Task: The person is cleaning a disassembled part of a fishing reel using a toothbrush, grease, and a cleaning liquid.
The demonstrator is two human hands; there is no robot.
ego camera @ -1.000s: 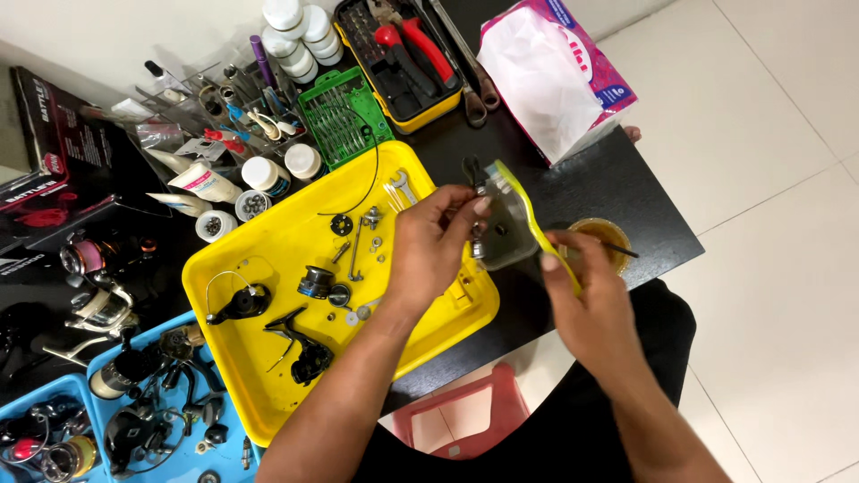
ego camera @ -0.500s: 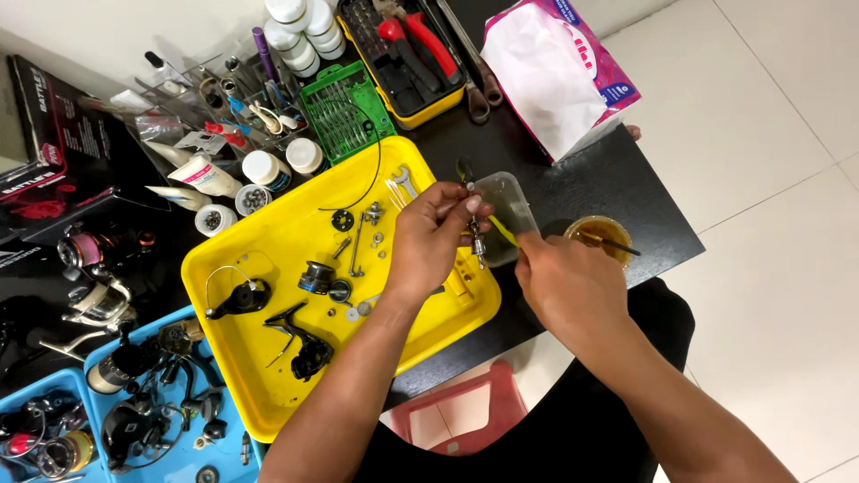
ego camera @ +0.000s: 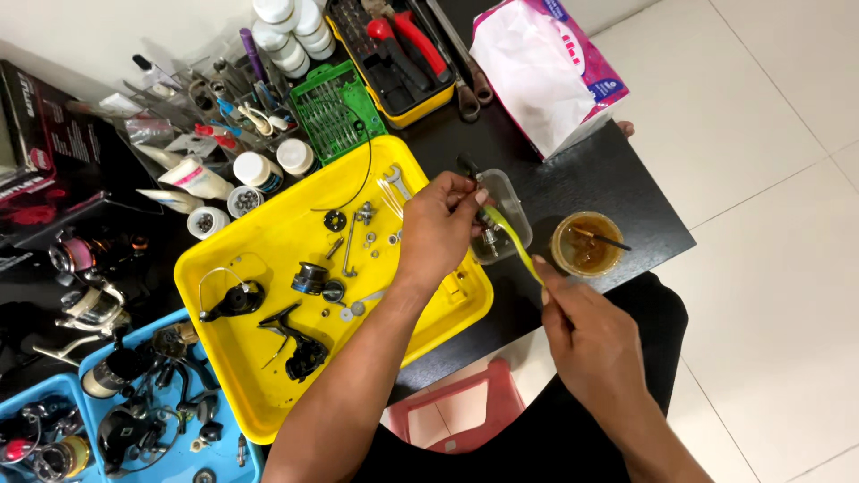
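My left hand (ego camera: 440, 225) pinches a small dark metal part over a clear plastic cup (ego camera: 506, 215) at the right edge of the yellow tray (ego camera: 255, 376). My right hand (ego camera: 592, 344) grips a yellow-green toothbrush (ego camera: 512, 240), whose head reaches up to the part in my left fingers. A small round jar of brown liquid (ego camera: 585, 243), a thin stick lying across it, stands on the black table just right of the cup. On the tray lie dismantled fishing reel pieces: a black reel body (ego camera: 300, 344), a spool (ego camera: 310, 277), screws and washers.
A blue tray (ego camera: 63, 425) of reel parts sits at lower left. Behind the yellow tray stand white bottles (ego camera: 291, 22), a green bit holder (ego camera: 335, 112), a yellow tool case (ego camera: 403, 54) with red pliers and a tissue pack (ego camera: 546, 67). A red stool (ego camera: 461, 416) is under the table.
The clear cup has come down from a tilted lift to the table. My right hand has drawn back toward me, and the toothbrush now points up to the part in my left fingers.
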